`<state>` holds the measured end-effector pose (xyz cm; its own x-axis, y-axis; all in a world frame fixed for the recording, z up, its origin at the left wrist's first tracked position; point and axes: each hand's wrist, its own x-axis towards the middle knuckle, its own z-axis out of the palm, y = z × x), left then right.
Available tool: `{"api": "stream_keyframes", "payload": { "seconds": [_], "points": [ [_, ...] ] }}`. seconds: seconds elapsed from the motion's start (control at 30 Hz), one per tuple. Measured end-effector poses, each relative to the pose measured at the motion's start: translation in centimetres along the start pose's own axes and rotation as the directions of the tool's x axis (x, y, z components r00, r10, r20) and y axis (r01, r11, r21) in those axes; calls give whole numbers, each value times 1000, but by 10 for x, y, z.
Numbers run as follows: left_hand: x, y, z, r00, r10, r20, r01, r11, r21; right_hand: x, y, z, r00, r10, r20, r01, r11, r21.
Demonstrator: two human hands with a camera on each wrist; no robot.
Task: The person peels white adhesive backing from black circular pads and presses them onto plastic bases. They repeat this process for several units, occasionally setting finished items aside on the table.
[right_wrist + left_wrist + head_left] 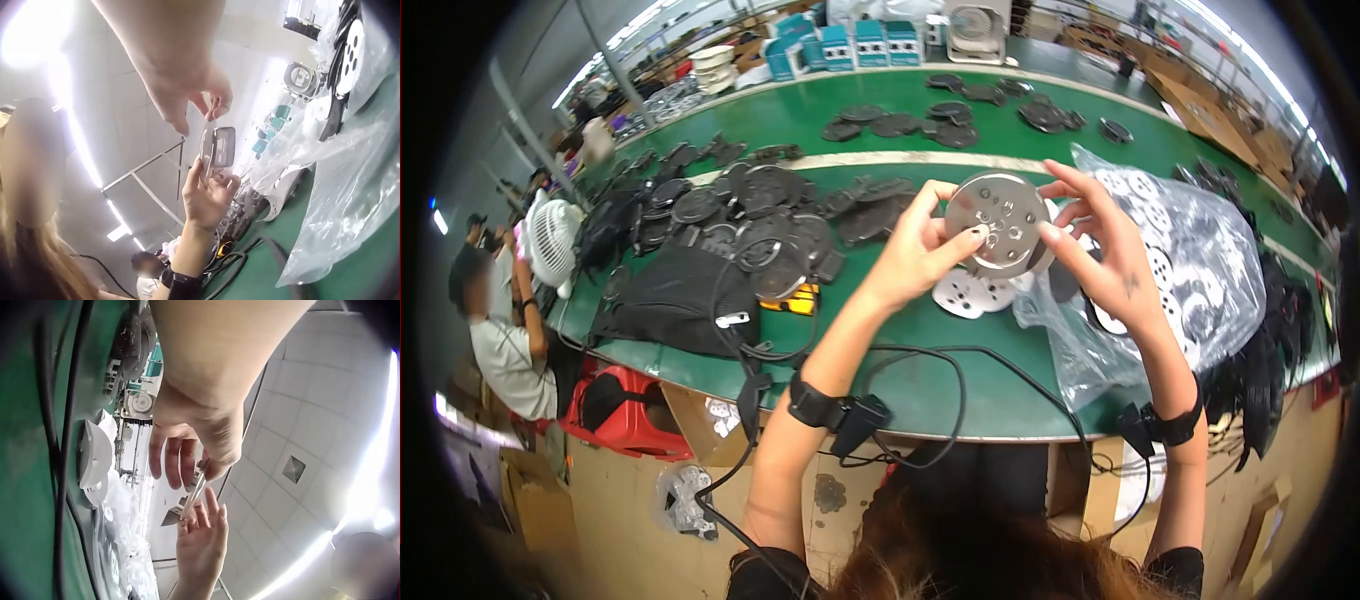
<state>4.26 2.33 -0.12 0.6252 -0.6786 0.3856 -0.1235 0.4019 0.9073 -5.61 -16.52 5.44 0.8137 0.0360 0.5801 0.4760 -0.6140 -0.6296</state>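
In the head view my left hand (pixel 910 250) holds a round, shiny grey plate (pixel 992 205), thumb on its face and fingers behind. The plate shows several small holes and fittings around its middle. From the side, in the right wrist view, a boxy grey part (pixel 224 147) sits against the back of the thin plate. My right hand (pixel 1110 255) is at the plate's right edge with fingers spread and bent, fingertips close to the rim. Below the plate, white discs with dark holes (pixel 960 295) lie on the green table.
A clear plastic bag (pixel 1230 250) of white perforated discs lies right. Heaped dark round parts (pixel 770 200) and a black pouch (pixel 675 300) are left. Black cables (pixel 960 375) cross the table's front edge. A white fan (pixel 552 240) and a seated person (pixel 505 340) are far left.
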Motion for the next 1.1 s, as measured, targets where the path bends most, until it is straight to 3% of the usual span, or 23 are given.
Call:
{"api": "stream_keyframes", "payload": {
  "seconds": [0.07, 0.1, 0.13, 0.2, 0.23, 0.27, 0.3, 0.37, 0.47, 0.53, 0.57, 0.6, 0.63, 0.67, 0.7, 0.77, 0.8, 0.83, 0.87, 0.93, 1.03, 1.1],
  "points": [
    [-3, 8, 7, 997, -73, 16, 72, 996, 45, -5, 0, -5, 935, 320, 154, -342, 927, 150],
    [-3, 7, 7, 997, -81, 15, 80, 995, 59, -7, 5, -2, 924, 327, 198, -375, 875, 307],
    [-3, 5, 7, 996, -86, 12, 85, 994, 75, -8, -5, -4, 856, 424, 297, -509, 794, 331],
    [-2, 4, 13, 995, -90, -52, 91, 996, 17, -9, 5, -5, 772, 405, 491, -609, 691, 388],
    [-1, 7, 18, 993, -99, -66, 89, 986, -138, -12, 9, -3, 771, 411, 486, -612, 689, 388],
    [-1, 9, 23, 990, -111, -81, 84, 954, -288, -15, 12, 2, 810, 420, 409, -585, 621, 521],
    [-2, 6, 24, 990, -115, -77, 88, 953, -290, -16, 13, 6, 837, 436, 329, -537, 545, 644],
    [-1, 0, 23, 997, -65, -50, 60, 994, -92, -17, 12, 15, 854, 426, 298, -502, 528, 685],
    [1, -10, 18, 991, -23, -130, 6, 992, -127, -20, 23, 11, 849, 417, 323, -512, 502, 697],
    [0, -3, 17, 976, 4, -220, -39, 987, -155, -18, 32, -5, 857, 338, 388, -503, 712, 490],
    [0, 1, 13, 975, -12, -221, -27, 985, -172, -18, 45, -15, 914, 316, 252, -380, 886, 266],
    [-1, 4, 9, 974, -28, -226, -16, 982, -189, -17, 44, -23, 931, 359, 68, -360, 933, 3],
    [-1, 5, 6, 975, -38, -218, -5, 981, -194, -19, 63, -31, 971, 227, -69, -237, 942, -239],
    [0, 6, 4, 975, -58, -215, 12, 978, -209, -24, 82, -40, 986, 56, -160, -127, 869, -478],
    [-1, 6, 6, 971, -78, -224, 23, 971, -238, -29, 89, -47, 986, 69, -155, -136, 867, -480],
    [0, 7, 8, 967, -104, -232, 39, 963, -267, -37, 99, -56, 963, 268, 0, -211, 758, -617],
    [0, 7, 8, 969, -140, -204, 33, 890, -455, -40, 101, -54, 961, 276, 1, -217, 758, -615],
    [0, 7, 8, 971, -171, -170, 28, 781, -624, -42, 103, -50, 966, 249, 77, -132, 723, -678],
    [-1, 8, 8, 970, -179, -165, 38, 780, -624, -44, 103, -47, 962, 226, 153, -45, 683, -729],
    [-2, 8, 7, 978, -205, -47, 103, 662, -742, -41, 101, -42, 945, 298, 136, -114, 687, -717],
    [-3, 0, 8, 933, -334, -132, 138, 674, -725, -37, 111, -30, 982, 189, -24, -160, 751, -640],
    [-1, 4, 18, 856, -468, -219, 221, 715, -663, -36, 118, -17, 978, 209, 0, -150, 701, -697]
  ]
}}
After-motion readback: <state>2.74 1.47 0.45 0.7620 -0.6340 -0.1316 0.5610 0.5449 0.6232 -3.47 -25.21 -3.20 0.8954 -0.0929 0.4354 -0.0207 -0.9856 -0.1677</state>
